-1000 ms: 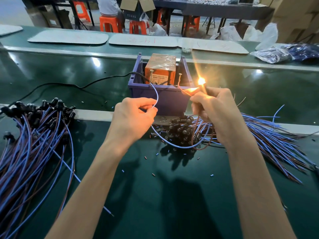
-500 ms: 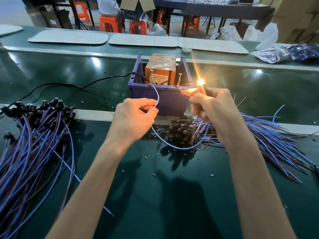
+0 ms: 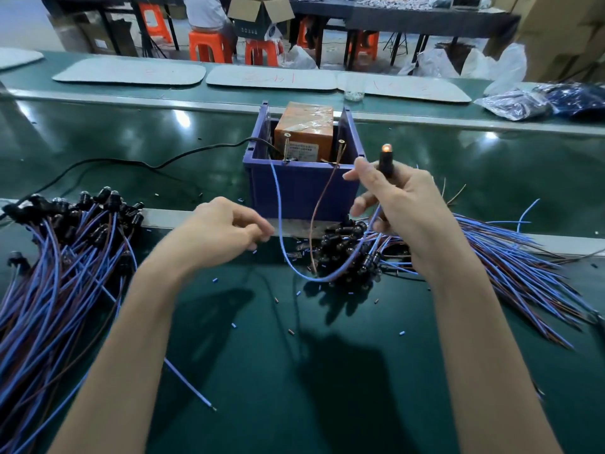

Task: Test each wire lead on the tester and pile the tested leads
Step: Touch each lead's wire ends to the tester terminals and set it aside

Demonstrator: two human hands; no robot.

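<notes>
The tester is an orange box (image 3: 304, 132) inside a blue bin (image 3: 301, 191), with two screws (image 3: 287, 149) standing at the bin's front rim. My right hand (image 3: 406, 217) grips a black lamp lead (image 3: 386, 162) upright, its bulb glowing faintly orange. The lead's blue wire (image 3: 278, 211) loops down and up to the left screw. Its brown wire (image 3: 322, 204) reaches the right screw. My left hand (image 3: 226, 234) hovers just left of the blue wire, fingers loosely curled, holding nothing. One pile of leads (image 3: 62, 263) lies at the left, another (image 3: 497, 257) at the right.
A black power cable (image 3: 137, 162) runs from the bin leftwards across the green belt (image 3: 327, 371). Small cut bits of insulation dot the belt. White mats (image 3: 131, 75) and plastic bags (image 3: 523, 103) lie on the far side. Orange stools and a seated person are behind.
My left hand has let go of the blue wire and dropped down and left. My right hand has opened up around the lamp, and the bright flare has faded to a faint glow.
</notes>
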